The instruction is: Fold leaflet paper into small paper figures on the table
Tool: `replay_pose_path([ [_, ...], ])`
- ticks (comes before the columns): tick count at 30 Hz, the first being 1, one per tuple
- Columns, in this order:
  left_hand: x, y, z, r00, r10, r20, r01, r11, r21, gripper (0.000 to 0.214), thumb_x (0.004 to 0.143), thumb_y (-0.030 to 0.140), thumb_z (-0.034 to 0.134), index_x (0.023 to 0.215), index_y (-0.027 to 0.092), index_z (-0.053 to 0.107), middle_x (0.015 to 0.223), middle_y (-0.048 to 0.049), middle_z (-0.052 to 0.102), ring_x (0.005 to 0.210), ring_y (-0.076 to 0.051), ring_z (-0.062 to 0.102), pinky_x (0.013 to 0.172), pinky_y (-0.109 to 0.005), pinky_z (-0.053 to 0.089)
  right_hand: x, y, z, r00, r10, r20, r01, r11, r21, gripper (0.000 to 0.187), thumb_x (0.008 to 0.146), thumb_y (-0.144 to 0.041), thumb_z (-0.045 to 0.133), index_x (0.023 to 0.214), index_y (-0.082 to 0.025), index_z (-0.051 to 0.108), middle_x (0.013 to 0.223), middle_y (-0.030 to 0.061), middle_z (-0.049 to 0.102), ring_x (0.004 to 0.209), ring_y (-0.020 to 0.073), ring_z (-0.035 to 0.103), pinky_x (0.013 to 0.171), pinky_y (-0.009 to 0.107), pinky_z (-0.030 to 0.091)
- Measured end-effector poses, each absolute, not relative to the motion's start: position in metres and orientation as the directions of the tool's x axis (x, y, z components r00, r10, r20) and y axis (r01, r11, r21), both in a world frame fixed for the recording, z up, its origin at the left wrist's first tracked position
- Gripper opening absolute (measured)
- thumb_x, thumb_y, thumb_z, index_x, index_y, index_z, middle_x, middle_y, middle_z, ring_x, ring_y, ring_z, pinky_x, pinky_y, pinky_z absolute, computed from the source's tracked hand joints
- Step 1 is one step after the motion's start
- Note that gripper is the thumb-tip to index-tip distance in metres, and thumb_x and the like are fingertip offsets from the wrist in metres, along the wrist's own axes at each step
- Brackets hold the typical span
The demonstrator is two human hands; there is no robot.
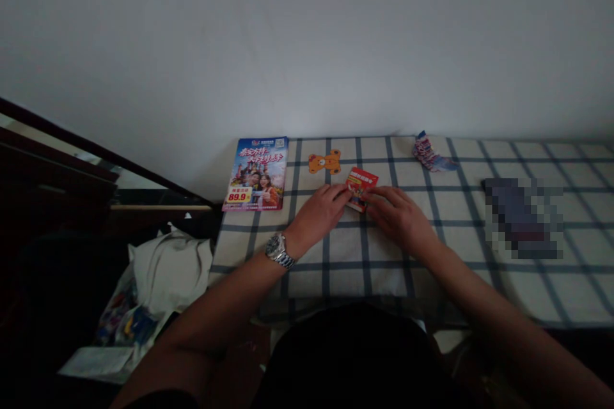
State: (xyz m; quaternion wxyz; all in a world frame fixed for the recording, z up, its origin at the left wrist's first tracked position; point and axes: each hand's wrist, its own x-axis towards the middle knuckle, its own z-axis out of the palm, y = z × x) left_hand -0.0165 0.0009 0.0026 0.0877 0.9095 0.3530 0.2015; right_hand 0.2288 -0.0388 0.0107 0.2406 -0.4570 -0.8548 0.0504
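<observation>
A small red printed card (357,187) with white lettering on top lies on the checked cloth between my hands; I cannot tell whether it is one sheet or a thin booklet. My left hand (320,214), with a metal watch (279,250) on its wrist, closes its fingers at the card's left edge. At its right edge are the bent fingers of my right hand (401,217), which partly cover the lower corner. Just beyond my left hand, an orange bear cutout (325,162) rests flat on the cloth.
A colourful flyer stack (259,172) lies at the table's left end. Toward the back right sits a crumpled wrapper (429,153), and a blurred dark object (520,217) lies farther right. The pale wall (336,45) borders the checked table (455,204). Bags (167,262) stand below left.
</observation>
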Motion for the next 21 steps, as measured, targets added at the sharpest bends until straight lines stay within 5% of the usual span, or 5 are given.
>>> replay_pose_path([
  [8,-0.02,0.008,0.002,0.65,0.69,0.319,0.603,-0.724,0.335,0.024,0.106,0.02,0.054,0.127,0.018,0.066,0.123,-0.0082,0.069,0.112,-0.025,0.063,0.102,-0.043,0.055,0.231,-0.039,-0.001,-0.53,0.782,0.327,0.73,0.618,-0.293,0.032,0.105,-0.027,0.057,0.133,-0.02,0.071,0.138,0.0138,0.07,0.131,0.032,0.063,0.111,0.055,0.055],
  [14,-0.022,0.015,0.0,0.65,0.671,0.357,0.592,-0.741,0.316,0.035,0.107,0.026,0.055,0.14,0.017,0.061,0.149,-0.0091,0.061,0.141,-0.025,0.052,0.125,-0.048,0.04,0.232,-0.036,0.002,-0.574,0.758,0.312,0.725,0.646,-0.236,0.035,0.105,-0.028,0.058,0.139,-0.022,0.068,0.14,0.0145,0.068,0.133,0.0308,0.061,0.111,0.052,0.054],
  [21,-0.023,0.014,-0.001,0.648,0.699,0.302,0.636,-0.715,0.29,0.04,0.108,0.03,0.053,0.147,0.02,0.058,0.152,-0.0052,0.061,0.148,-0.022,0.049,0.131,-0.049,0.031,0.234,-0.036,0.001,-0.636,0.704,0.316,0.706,0.696,-0.129,0.033,0.103,-0.029,0.062,0.135,-0.025,0.072,0.145,0.0151,0.064,0.136,0.034,0.059,0.107,0.053,0.056],
])
